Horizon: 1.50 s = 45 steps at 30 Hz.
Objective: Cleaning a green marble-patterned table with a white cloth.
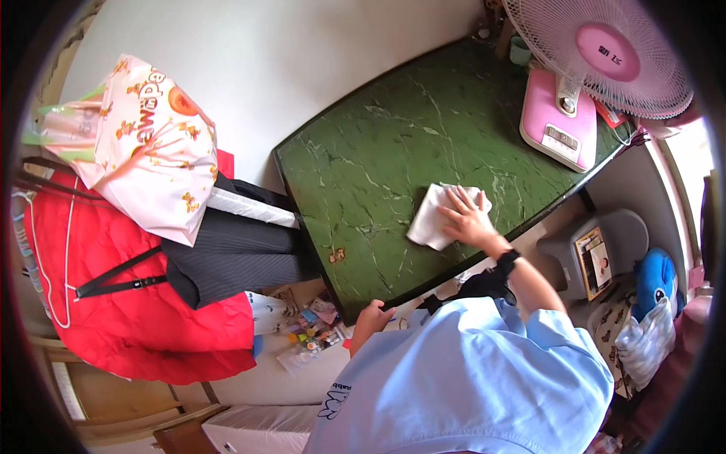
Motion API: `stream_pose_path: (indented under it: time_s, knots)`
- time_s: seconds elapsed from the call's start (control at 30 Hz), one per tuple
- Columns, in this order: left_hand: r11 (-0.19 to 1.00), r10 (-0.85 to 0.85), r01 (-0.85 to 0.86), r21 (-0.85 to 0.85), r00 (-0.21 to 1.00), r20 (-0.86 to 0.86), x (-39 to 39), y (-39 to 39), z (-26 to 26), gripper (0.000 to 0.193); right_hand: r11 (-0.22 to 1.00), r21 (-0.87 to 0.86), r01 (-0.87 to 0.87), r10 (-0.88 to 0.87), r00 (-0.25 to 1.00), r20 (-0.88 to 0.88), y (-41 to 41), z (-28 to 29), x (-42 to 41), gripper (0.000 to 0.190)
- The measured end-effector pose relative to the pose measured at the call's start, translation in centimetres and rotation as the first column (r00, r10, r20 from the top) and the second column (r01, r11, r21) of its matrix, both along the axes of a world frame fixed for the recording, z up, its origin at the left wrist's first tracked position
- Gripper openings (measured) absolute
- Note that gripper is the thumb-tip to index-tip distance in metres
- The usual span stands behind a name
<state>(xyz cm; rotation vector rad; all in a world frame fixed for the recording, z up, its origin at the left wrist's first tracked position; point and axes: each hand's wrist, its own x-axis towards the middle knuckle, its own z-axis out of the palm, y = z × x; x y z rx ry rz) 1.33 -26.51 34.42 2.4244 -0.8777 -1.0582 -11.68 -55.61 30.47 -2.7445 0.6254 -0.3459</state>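
My right hand (pixel 468 218) lies flat, fingers spread, on a folded white cloth (pixel 434 221) on the green marble-patterned tabletop (pixel 363 164). A dark band circles that wrist. My left hand (pixel 371 320) is beside the table's near edge, low in the picture, its fingers curled; whether it touches the edge or grips anything I cannot tell. A small brown figure or sticker (pixel 337 255) is on the tabletop near its left end.
A pink electric fan (pixel 558 119) stands at the table's right end, a green cup (pixel 519 51) behind it. To the left hang a printed plastic bag (pixel 153 153), dark striped trousers (pixel 244 255) and a red jacket (pixel 142 323). A grey chair (pixel 624 232) stands beyond the near edge.
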Motion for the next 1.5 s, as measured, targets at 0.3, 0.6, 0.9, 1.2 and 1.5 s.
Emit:
stream_pose_path:
  time_s: [0.3,0.6,0.9,1.2,1.5]
  knots:
    - [1.000,-0.001,0.001,0.017,1.000,-0.031,1.1,-0.5,0.5,0.040,0.931,-0.035,0.364,-0.363,0.905,-0.221,-9.1,1.4,-3.3,0.037]
    - [0.986,0.116,-0.105,0.128,0.990,-0.084,0.7,-2.2,2.1,0.041,0.742,-0.034,0.669,-0.669,0.743,0.017,-5.0,-1.1,1.7,0.057]
    - [0.954,0.200,-0.186,0.233,0.979,-0.035,1.9,-6.7,3.9,0.047,0.691,-0.152,0.706,-0.711,0.703,0.034,-18.6,-0.9,6.9,0.064]
    - [0.921,0.248,-0.208,0.329,0.965,-0.084,2.9,-10.5,4.6,0.050,0.661,-0.190,0.726,-0.697,0.688,0.201,-35.7,-2.3,17.3,0.059]
    - [0.844,0.339,-0.306,0.439,0.941,0.003,3.9,-16.5,7.4,0.043,0.641,-0.172,0.748,-0.708,0.663,0.244,-45.6,-3.1,21.1,0.054]
